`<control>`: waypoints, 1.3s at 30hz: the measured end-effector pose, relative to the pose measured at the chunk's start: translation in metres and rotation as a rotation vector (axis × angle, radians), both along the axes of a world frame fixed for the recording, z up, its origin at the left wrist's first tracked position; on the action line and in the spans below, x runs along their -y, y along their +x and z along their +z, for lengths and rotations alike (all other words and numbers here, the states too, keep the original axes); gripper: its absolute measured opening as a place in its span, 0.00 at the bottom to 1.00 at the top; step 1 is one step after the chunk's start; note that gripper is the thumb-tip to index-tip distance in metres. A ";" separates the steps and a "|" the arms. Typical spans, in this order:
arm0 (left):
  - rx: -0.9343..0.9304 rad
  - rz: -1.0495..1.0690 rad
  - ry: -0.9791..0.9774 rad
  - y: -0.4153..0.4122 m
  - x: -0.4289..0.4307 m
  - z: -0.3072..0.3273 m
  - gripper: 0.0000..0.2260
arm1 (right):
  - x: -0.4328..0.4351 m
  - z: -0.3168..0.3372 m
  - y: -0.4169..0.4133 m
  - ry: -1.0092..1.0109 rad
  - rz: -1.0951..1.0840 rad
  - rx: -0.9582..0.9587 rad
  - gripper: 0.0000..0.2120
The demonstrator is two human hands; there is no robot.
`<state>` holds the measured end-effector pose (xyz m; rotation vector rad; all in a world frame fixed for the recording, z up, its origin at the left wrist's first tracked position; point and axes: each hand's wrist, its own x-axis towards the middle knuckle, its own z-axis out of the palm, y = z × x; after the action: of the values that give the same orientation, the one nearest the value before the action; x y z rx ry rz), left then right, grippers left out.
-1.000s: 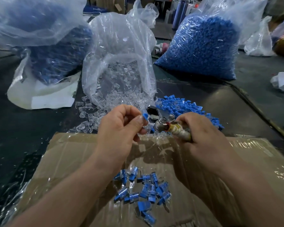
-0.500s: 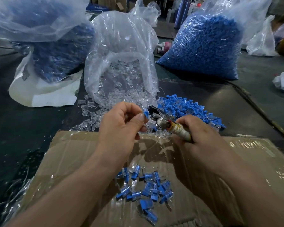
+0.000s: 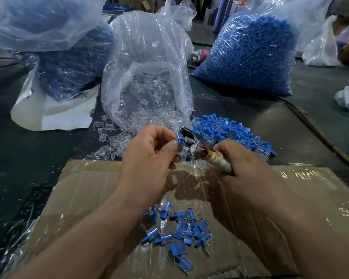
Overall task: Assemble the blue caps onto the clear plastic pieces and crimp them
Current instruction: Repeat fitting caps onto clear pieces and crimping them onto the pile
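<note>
Your left hand (image 3: 149,156) pinches one blue cap (image 3: 179,140) between thumb and fingers. It holds the cap right at the metal end of the crimping tool (image 3: 197,147). Your right hand (image 3: 244,174) is wrapped tight round the tool's taped handle. I cannot tell if a clear piece is already inside the cap, or if the tool is biting it yet. It looks like you are about to squeeze this one. A small heap of finished pieces (image 3: 179,230) lies on the cardboard box (image 3: 93,190) close to you, so some of the job looks done. But a lot is left. A pile of loose blue caps (image 3: 226,131) sits on the worktop (image 3: 38,158) just past your right hand. Loose clear pieces (image 3: 109,137) spill out of the open clear bag (image 3: 147,81) beside it. Farther back stands a big full bag of blue caps (image 3: 250,53). I think you are only near the start.
</note>
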<state>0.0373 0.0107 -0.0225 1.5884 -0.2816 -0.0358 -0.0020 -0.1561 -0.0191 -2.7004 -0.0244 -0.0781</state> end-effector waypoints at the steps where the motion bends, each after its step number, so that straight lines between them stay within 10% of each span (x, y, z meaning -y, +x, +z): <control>1: -0.001 0.004 -0.002 0.000 0.000 0.000 0.09 | -0.001 0.000 0.000 -0.007 -0.007 0.002 0.04; 27: -0.022 -0.122 -0.111 0.001 -0.008 0.004 0.05 | 0.013 0.002 0.002 -0.131 0.064 -0.156 0.06; 39: 0.086 -0.596 0.315 -0.009 -0.002 -0.001 0.05 | 0.025 -0.002 0.004 -0.157 0.148 -0.274 0.36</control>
<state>0.0282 0.0123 -0.0231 1.7664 -0.8430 -0.4933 0.0020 -0.1808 -0.0212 -2.8305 -0.1527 0.3525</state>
